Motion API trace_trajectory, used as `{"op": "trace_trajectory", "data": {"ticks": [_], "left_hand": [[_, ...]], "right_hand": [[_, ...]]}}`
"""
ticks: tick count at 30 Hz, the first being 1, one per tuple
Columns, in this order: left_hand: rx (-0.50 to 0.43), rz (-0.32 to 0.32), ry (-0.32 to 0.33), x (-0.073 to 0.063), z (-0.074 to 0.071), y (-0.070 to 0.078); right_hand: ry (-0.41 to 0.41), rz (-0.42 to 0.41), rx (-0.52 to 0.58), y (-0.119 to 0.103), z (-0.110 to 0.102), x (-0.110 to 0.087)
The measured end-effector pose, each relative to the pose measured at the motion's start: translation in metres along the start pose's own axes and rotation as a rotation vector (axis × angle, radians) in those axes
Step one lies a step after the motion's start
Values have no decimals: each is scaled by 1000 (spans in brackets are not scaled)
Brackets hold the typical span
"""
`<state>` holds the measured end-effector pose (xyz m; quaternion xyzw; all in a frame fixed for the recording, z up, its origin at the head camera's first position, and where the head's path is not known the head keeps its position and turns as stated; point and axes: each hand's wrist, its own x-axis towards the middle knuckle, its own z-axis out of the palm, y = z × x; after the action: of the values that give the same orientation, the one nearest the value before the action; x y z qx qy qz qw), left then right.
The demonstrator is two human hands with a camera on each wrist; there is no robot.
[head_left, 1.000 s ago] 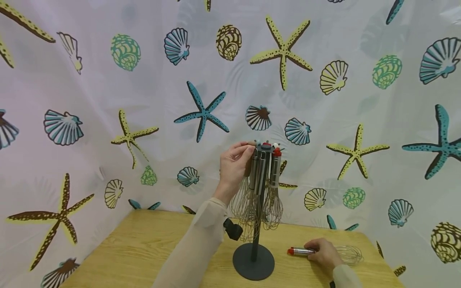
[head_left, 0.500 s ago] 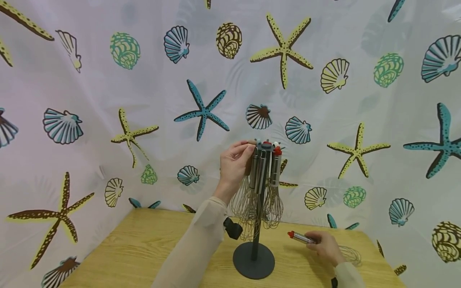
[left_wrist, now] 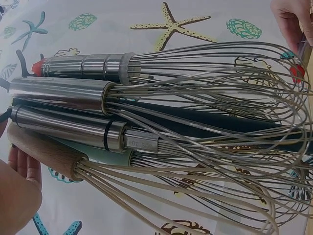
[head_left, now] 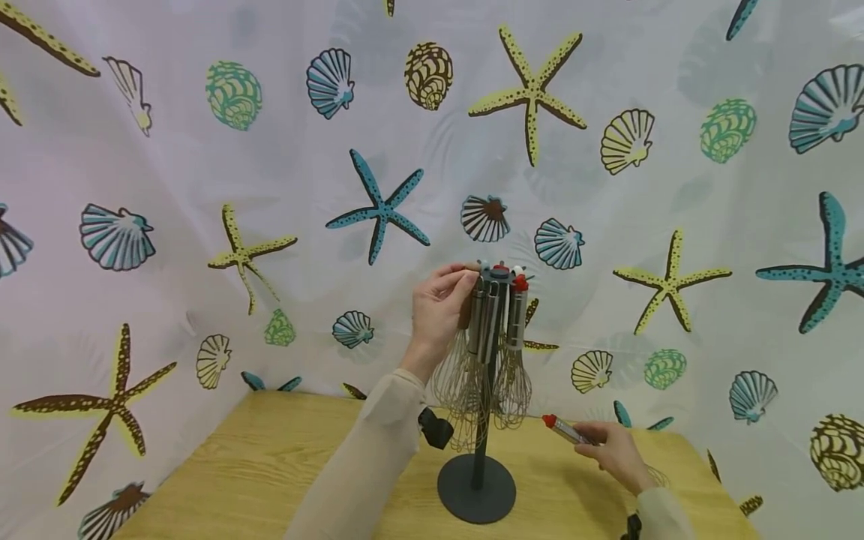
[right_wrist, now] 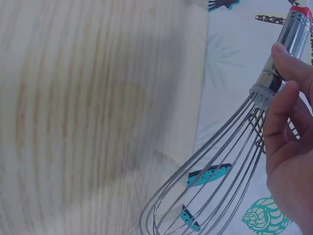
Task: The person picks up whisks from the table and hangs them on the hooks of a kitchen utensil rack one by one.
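My left hand (head_left: 435,307) is raised at the top of a dark stand (head_left: 481,442) hung with several whisks, pinching the upper end of a whisk with a wooden handle (left_wrist: 46,149). In the left wrist view its fingers lie against that handle, and pale wires fan out from it. Beside it hang steel-handled whisks (left_wrist: 63,128) and one red-tipped whisk (head_left: 517,315). To the right of the stand, my right hand (head_left: 616,454) grips another steel whisk (right_wrist: 271,73) with a red end by its handle. That whisk tilts, red end up and toward the stand, wire loops low behind the hand.
The stand's round dark base (head_left: 476,510) rests on a wooden table (head_left: 283,450). A white curtain (head_left: 297,150) printed with starfish and shells closes off the back and both sides.
My right hand has raised the red-ended whisk off the table and tipped its red end upward. The left hand stays in place at the stand's top.
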<state>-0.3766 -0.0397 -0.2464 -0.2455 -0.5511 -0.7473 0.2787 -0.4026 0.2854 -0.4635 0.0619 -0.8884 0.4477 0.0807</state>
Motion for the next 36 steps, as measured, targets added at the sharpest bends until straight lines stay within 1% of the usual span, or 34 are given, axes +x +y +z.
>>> {"op": "trace_trajectory", "data": {"ticks": [3,6,13,18,21,25,31,36], "left_hand": [[4,-10,19,-1,-1,1],[6,-20,21,-1,-2,1],[15,-11,16,-2,-1,-1],[21,-9,16,-3,-2,-1],[21,-12,15,-4,-2,-1],[31,-19,17,-4,-2,0],[34,-12,2,-2,-1,0],[43,-3,-10,0,-1,2]], "right_hand": [[8,-29,27,-4,-3,0],[16,-41,56,-6,-5,-1],[23,17,137,-10,-12,-3],[62,13,183,-17,-14,-5],[92,29,215,-24,-15,-7],[109,44,248,-29,-18,-9],[136,22,307,-41,-20,-13],[144,-21,377,-60,-19,-16]]}}
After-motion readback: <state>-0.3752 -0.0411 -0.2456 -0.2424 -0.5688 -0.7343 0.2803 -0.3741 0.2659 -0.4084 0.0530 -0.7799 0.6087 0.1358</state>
